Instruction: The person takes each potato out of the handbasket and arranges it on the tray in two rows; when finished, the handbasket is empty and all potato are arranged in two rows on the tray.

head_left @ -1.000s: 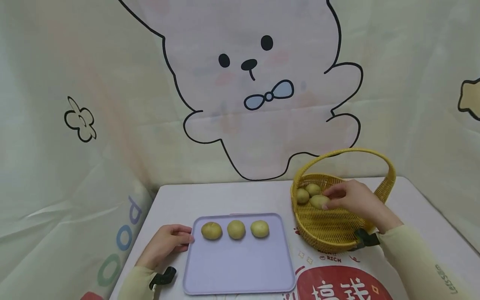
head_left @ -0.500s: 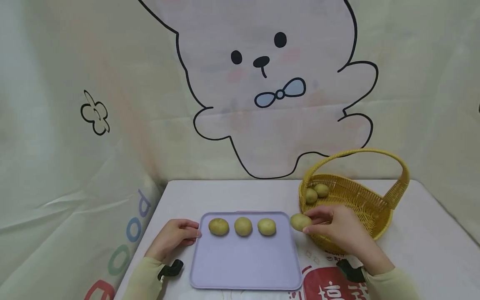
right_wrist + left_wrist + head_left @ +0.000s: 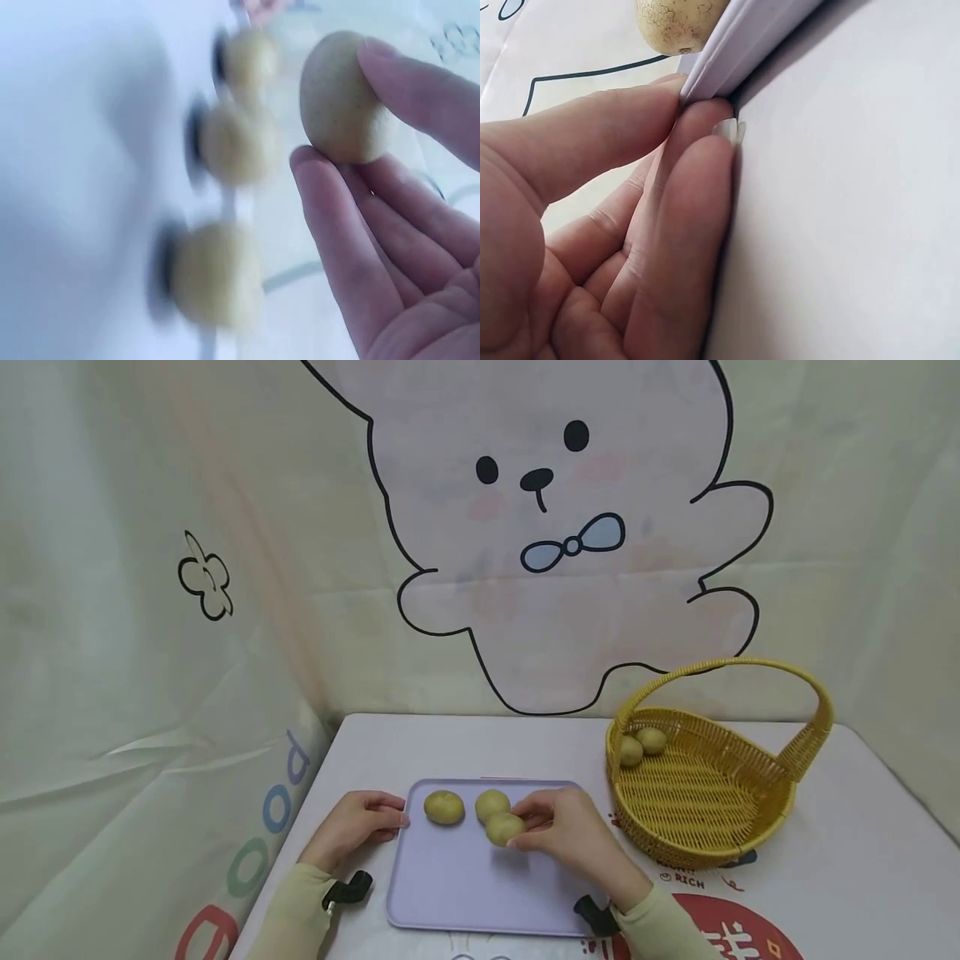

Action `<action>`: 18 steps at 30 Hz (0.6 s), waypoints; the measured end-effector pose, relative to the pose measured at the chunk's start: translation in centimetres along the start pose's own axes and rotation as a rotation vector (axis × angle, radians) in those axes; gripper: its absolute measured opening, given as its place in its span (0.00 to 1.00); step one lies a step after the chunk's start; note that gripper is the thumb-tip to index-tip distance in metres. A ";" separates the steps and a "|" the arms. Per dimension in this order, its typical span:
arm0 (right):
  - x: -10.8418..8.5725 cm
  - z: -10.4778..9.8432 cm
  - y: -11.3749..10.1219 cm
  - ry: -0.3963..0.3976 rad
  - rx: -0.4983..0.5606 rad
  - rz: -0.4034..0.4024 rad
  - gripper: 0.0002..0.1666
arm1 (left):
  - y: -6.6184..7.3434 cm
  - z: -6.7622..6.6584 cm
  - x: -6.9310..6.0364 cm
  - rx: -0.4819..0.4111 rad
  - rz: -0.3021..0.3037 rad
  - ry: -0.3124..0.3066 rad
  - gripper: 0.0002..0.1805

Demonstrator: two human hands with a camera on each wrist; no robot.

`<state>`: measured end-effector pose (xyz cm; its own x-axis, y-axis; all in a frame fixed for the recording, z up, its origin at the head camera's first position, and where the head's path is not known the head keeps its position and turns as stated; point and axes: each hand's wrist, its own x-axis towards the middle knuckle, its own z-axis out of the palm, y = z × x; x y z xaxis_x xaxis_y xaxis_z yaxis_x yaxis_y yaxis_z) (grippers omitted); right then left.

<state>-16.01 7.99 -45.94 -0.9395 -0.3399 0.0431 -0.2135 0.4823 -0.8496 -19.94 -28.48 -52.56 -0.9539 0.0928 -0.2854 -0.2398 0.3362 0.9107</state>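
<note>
In the head view my right hand (image 3: 576, 833) pinches a small yellow potato (image 3: 504, 831) between thumb and fingers, above the lavender tray (image 3: 465, 897). The right wrist view shows this held potato (image 3: 337, 97) apart from three blurred ones on the tray. Of that row, one potato (image 3: 444, 807) lies at the left and another (image 3: 492, 804) behind the held one; the third is hidden from the head camera by my right hand. At the tray's left rim, my left hand (image 3: 358, 827) pinches the edge, thumb (image 3: 615, 127) against the rim.
A yellow woven basket (image 3: 697, 835) with a tall handle stands right of the tray, two potatoes (image 3: 652, 741) at its left side. The white table (image 3: 450, 747) meets a printed cloth backdrop (image 3: 345, 652) behind. Red print (image 3: 720, 918) marks the front right.
My right hand has taken one potato out of the basket and carried it left over the tray. My left hand stays at the tray's rim. The head view has shifted slightly.
</note>
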 end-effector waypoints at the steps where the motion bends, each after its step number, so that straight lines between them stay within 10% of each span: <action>1: 0.2 0.9 -0.3 -0.010 0.016 -0.006 0.21 | 0.0 0.0 -0.1 0.000 0.001 0.002 0.22; 18: 0.8 9.4 -1.4 -0.077 0.115 -0.051 0.19 | 0.0 -0.1 -0.3 0.005 0.014 0.003 0.22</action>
<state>-13.92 -0.55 -49.68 -0.9037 -0.4252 0.0514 -0.2245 0.3683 -0.9022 -19.66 -28.59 -52.49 -0.9576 0.0947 -0.2722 -0.2259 0.3401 0.9129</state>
